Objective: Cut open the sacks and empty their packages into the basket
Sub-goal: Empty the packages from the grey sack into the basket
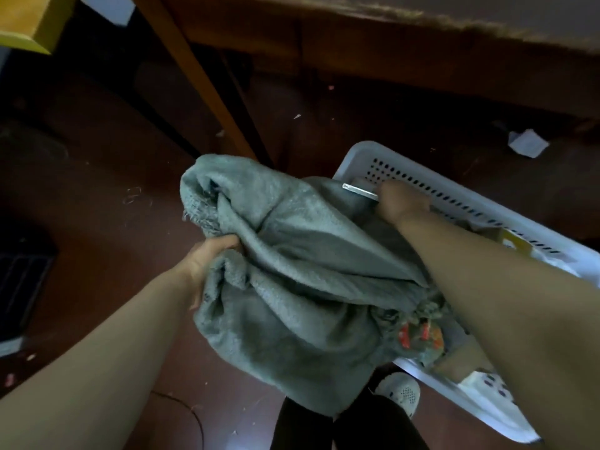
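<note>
A grey-green woven sack (285, 274) hangs crumpled between my arms, its lower right part over the white perforated basket (431, 186). My left hand (207, 258) grips a fold of the sack at its left side. My right hand (401, 203) is closed round a thin metal blade (358, 190) at the sack's upper right edge, above the basket. A red and orange package (420, 334) shows at the sack's torn lower right corner. Yellow and white packages (516, 243) lie in the basket.
The floor is dark red-brown with scraps of litter and a crumpled white paper (527, 142). A wooden table leg (194, 76) rises behind the sack. My shoe (401, 393) and dark trouser legs stand beside the basket's near rim. A dark crate (19, 277) sits at the left.
</note>
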The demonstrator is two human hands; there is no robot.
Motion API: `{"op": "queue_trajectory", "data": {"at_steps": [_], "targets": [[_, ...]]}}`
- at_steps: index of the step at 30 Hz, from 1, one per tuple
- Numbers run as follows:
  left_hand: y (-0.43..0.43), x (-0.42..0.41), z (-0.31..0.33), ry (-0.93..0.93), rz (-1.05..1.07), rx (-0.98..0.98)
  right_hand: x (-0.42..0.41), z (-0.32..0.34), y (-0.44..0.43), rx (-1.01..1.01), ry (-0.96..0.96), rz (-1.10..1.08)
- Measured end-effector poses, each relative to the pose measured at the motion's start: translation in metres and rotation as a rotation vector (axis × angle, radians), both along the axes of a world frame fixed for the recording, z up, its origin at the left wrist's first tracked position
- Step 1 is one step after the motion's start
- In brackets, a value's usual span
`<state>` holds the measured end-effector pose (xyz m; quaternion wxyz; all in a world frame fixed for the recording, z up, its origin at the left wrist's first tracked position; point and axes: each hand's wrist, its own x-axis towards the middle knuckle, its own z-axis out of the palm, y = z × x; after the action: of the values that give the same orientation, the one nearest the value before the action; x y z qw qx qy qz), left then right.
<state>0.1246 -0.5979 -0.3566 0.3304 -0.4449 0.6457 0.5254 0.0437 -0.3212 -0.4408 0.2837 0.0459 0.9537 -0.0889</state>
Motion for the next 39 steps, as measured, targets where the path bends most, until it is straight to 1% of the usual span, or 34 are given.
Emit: {"op": "queue_trajectory", "data": {"at_steps": [1,2,3,4,5,7,8,9,10,11,13,15,16,17,20,21,23,25,28,29,30,31,33,34,35,37,38,39], "targets": [[-0.001,-0.001,-0.005,0.030,-0.013,-0.088,0.003,0.002,0.004,-0.045,0.015,-0.050],[0.000,-0.005,-0.008,0.062,-0.067,-0.235,0.008,0.007,0.009,-0.114,0.045,-0.115],[0.001,-0.008,-0.012,0.089,-0.158,-0.404,0.016,0.013,0.016,-0.206,0.080,-0.201],[0.006,-0.010,-0.011,0.093,-0.295,-0.549,0.024,0.019,0.024,-0.312,0.101,-0.304],[0.012,-0.014,-0.009,0.113,-0.388,-0.621,0.031,0.025,0.028,-0.428,0.119,-0.425],[0.028,-0.021,-0.011,0.215,-0.539,-0.630,0.045,0.044,0.030,-0.744,0.159,-0.773],[0.040,-0.024,-0.009,0.272,-0.624,-0.578,0.052,0.057,0.031,-0.921,0.162,-0.961],[0.052,-0.025,-0.008,0.328,-0.697,-0.494,0.057,0.070,0.034,-1.083,0.170,-1.102],[0.065,-0.027,-0.008,0.364,-0.764,-0.398,0.061,0.082,0.038,-1.216,0.179,-1.183],[0.078,-0.027,-0.007,0.379,-0.821,-0.313,0.065,0.093,0.042,-1.334,0.185,-1.220],[0.096,-0.026,-0.007,0.369,-0.877,-0.179,0.074,0.112,0.047,-1.491,0.178,-1.238],[0.109,-0.027,-0.010,0.372,-0.895,-0.100,0.085,0.118,0.053,-1.531,0.168,-1.233],[0.114,-0.029,-0.013,0.380,-0.921,-0.116,0.091,0.119,0.056,-1.515,0.156,-1.219],[0.119,-0.032,-0.016,0.410,-0.967,-0.174,0.097,0.119,0.058,-1.494,0.149,-1.201],[0.142,-0.042,-0.013,0.471,-1.188,-0.437,0.111,0.121,0.059,-1.463,0.153,-1.113],[0.151,-0.044,-0.010,0.477,-1.258,-0.461,0.114,0.122,0.058,-1.475,0.158,-1.083],[0.168,-0.049,-0.006,0.510,-1.372,-0.405,0.116,0.123,0.053,-1.520,0.178,-1.020],[0.180,-0.054,-0.005,0.554,-1.555,-0.346,0.113,0.121,0.046,-1.493,0.213,-0.911],[0.189,-0.063,-0.005,0.524,-1.861,-0.319,0.111,0.117,0.042,-1.444,0.251,-0.730],[0.191,-0.066,-0.003,0.513,-1.911,-0.335,0.112,0.120,0.044,-1.436,0.252,-0.700],[0.191,-0.067,0.000,0.522,-1.907,-0.384,0.114,0.123,0.049,-1.436,0.258,-0.695],[0.188,-0.067,0.002,0.543,-1.847,-0.456,0.117,0.126,0.057,-1.442,0.258,-0.718],[0.180,-0.063,0.006,0.611,-1.603,-0.581,0.125,0.129,0.073,-1.390,0.269,-0.799],[0.176,-0.059,0.008,0.660,-1.450,-0.606,0.128,0.127,0.081,-1.307,0.285,-0.807],[0.175,-0.054,0.010,0.704,-1.292,-0.609,0.131,0.125,0.087,-1.178,0.298,-0.780],[0.177,-0.041,0.018,0.760,-1.002,-0.610,0.131,0.122,0.091,-0.901,0.292,-0.672],[0.177,-0.035,0.023,0.768,-0.874,-0.606,0.129,0.123,0.090,-0.805,0.303,-0.631],[0.177,-0.031,0.029,0.773,-0.750,-0.578,0.127,0.129,0.087,-0.766,0.351,-0.606]]}}
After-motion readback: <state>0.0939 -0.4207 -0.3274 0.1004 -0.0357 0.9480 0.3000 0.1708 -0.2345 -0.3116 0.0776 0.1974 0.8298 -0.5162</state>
